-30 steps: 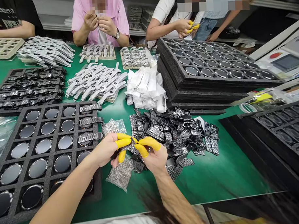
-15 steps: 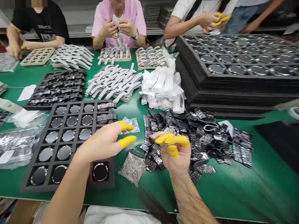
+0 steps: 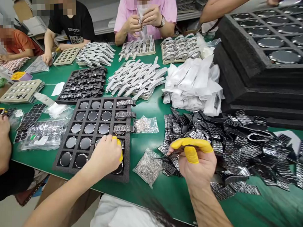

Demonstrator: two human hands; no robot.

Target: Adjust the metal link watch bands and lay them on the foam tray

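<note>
My left hand (image 3: 107, 156), with yellow finger cots, reaches down onto the black foam tray (image 3: 128, 167), its fingertips in a cell near the tray's front right. The back of the hand hides what the fingers do there. Round watch cases (image 3: 85, 143) fill the other cells, and three metal bands (image 3: 124, 128) lie across the right column. My right hand (image 3: 196, 158) pinches a dark metal band piece (image 3: 179, 151) between capped thumb and forefinger, at the near edge of a big pile of metal bands (image 3: 229, 137). A clear bag of pins (image 3: 148, 165) lies between my hands.
A small clear bag (image 3: 147, 124) lies beside the tray. White straps (image 3: 135, 77) and white wrapped bundles (image 3: 192, 82) lie behind. Stacked black foam trays (image 3: 252, 73) stand at the right. Another person's hand (image 3: 0, 142) is at the left edge; more people work across the table.
My left hand has let go and moved left and down onto the foam tray. The right hand still pinches the band piece. The camera has swung to the left.
</note>
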